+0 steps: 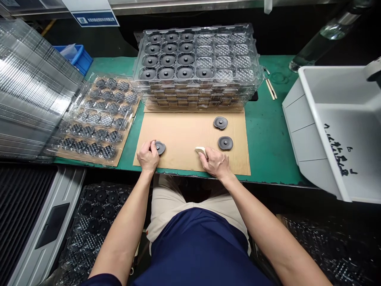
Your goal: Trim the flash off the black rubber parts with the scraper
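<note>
My left hand (pixel 148 156) is closed with thumb and fingers on the edge of a dark oval part (pixel 160 148) that has a small raised hub. This part is at the left front of a flat cardboard sheet (pixel 178 131). Over the right half of the sheet, my right hand (pixel 214 161) grips a cream-coloured tool handle (pixel 201 150); the rest of that tool is hidden in the fist. Two similar dark oval parts, one (pixel 220 122) behind the other (pixel 225 143), lie on the cardboard just beyond my right hand.
Stacked clear blister trays (pixel 196 85) stand behind the sheet, the top one partly filled with dark parts. Another tray (pixel 95 119) lies left, beside tall stacked plastic sheets (pixel 32 91). A grey bin (pixel 318 159) with small black pieces and a thin cutter (pixel 271 89) are right.
</note>
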The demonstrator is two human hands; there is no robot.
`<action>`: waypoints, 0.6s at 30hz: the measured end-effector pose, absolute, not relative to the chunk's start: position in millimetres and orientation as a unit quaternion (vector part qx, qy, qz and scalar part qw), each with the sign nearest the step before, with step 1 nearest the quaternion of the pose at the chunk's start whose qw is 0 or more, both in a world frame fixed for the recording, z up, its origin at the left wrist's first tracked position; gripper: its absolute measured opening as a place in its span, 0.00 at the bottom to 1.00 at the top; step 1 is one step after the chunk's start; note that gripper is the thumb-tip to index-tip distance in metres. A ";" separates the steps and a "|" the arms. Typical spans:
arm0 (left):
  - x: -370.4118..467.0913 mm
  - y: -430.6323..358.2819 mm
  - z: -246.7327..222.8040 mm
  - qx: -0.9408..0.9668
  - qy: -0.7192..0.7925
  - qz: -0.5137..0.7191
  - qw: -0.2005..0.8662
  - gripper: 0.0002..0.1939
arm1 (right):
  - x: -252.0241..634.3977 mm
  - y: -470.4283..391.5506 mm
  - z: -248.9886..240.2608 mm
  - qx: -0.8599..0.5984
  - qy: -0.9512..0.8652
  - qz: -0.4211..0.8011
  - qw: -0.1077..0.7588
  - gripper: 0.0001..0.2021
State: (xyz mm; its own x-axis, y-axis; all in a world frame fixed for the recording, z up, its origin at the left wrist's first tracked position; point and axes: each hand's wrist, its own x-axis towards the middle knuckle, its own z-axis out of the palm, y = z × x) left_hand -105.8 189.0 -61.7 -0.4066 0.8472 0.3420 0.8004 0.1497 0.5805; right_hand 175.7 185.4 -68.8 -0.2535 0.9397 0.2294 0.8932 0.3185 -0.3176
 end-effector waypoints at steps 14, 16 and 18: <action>-107.5 190.0 -63.9 0.546 0.752 0.368 0.029 0.14 | 176.2 185.7 -71.0 -0.579 -0.789 0.056 0.199 0.19; -107.4 189.9 -63.9 0.546 0.751 0.370 0.029 0.14 | 176.5 185.6 -71.9 -0.578 -0.789 0.055 0.201 0.19; -107.2 189.7 -63.9 0.546 0.750 0.372 0.029 0.14 | 176.6 185.7 -72.5 -0.577 -0.789 0.054 0.202 0.20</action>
